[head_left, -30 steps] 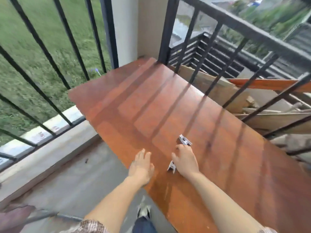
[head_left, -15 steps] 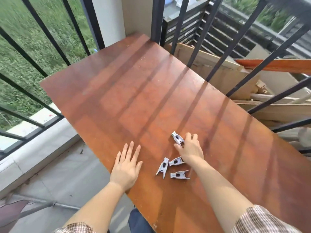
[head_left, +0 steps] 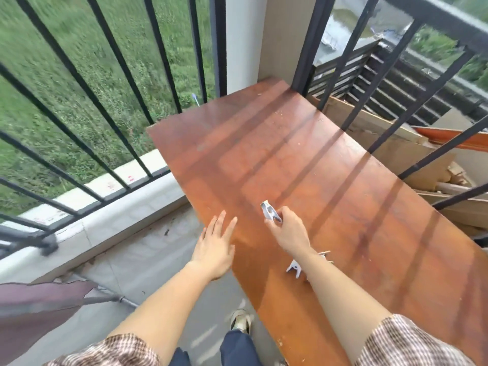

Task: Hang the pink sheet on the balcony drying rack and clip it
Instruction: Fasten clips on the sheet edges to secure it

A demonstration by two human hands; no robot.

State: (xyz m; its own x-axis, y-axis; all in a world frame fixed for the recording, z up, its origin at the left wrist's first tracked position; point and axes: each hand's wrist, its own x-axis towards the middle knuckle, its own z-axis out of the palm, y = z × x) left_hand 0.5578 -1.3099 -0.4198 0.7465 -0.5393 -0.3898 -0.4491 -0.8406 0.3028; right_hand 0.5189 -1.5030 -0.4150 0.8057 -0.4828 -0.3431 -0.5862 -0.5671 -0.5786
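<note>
My right hand (head_left: 289, 232) pinches a white clothes clip (head_left: 270, 211), lifted just above the reddish wooden board (head_left: 303, 159). Other white clips (head_left: 295, 268) lie on the board beside my right forearm, partly hidden by it. My left hand (head_left: 215, 247) hovers with straight fingers over the board's near left edge, holding nothing. The pink sheet (head_left: 31, 307) shows at the lower left corner, draped over a grey rack bar (head_left: 105, 299).
Black balcony railings (head_left: 126, 75) run along the left and back right. A low concrete ledge (head_left: 105, 220) borders the floor. Cardboard and wood scraps (head_left: 412, 154) lie beyond the right railing. My shoe (head_left: 239, 319) stands on the grey floor beside the board.
My right hand has picked one clip up off the board and lifted it. The view has swung left, bringing the pink sheet into sight.
</note>
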